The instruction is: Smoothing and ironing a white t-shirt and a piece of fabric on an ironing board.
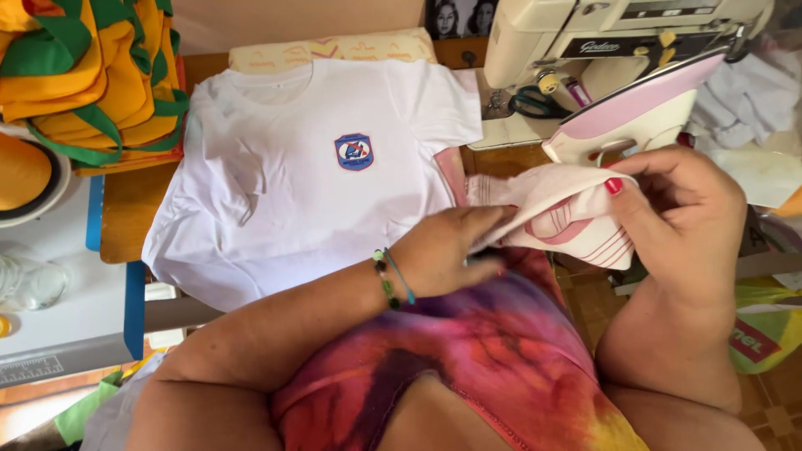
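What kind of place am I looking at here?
Probably a small home sewing or garment workshop. A sewing machine stands at the back, an iron sits beside a white T-shirt spread flat, and stacked orange and green garments wait at the left.

A shield-shaped badge (354, 151), blue with a red edge and a pale emblem, sits on the chest of the white T-shirt (276, 192) at centre frame. At the top right, a dark oblong nameplate (616, 47) runs along the cream sewing machine (535, 38). At the lower right edge lies a yellow-green bag (764, 334) bearing a red label patch (753, 341).
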